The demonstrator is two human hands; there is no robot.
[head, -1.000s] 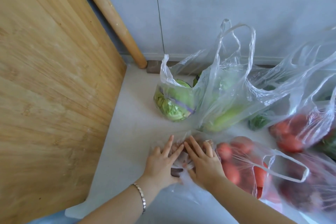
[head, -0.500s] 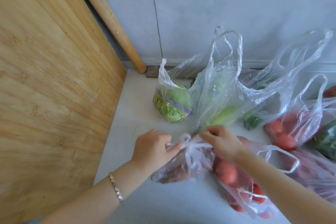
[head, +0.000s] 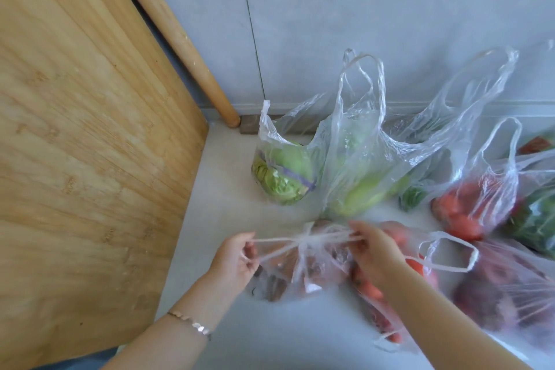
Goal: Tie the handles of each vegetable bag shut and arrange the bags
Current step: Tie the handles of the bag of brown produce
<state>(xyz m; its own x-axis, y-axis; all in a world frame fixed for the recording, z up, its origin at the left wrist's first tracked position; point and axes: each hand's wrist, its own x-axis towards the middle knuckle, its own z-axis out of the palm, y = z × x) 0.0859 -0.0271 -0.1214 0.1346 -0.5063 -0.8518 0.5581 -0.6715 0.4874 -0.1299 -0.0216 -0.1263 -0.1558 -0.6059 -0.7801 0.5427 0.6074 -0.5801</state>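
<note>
Pale, smooth floor (head: 228,189) meets a grey wall (head: 330,24), with a grainy wooden board (head: 75,129) at my left. My left hand (head: 235,261) curls around one thin, stretched handle (head: 270,240). My right hand (head: 375,252) pinches the other, and both pull taut from a knot (head: 304,242) atop the crinkly clear bag (head: 297,279) lying between my hands. Behind it slump untied bags (head: 360,117), one holding a round green cabbage (head: 285,177).

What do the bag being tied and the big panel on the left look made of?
The bag: thin clear plastic film, glossy and crinkled; its contents show through. The panel: probably bamboo board, matte, judging by its fine striped grain with node marks.
</note>
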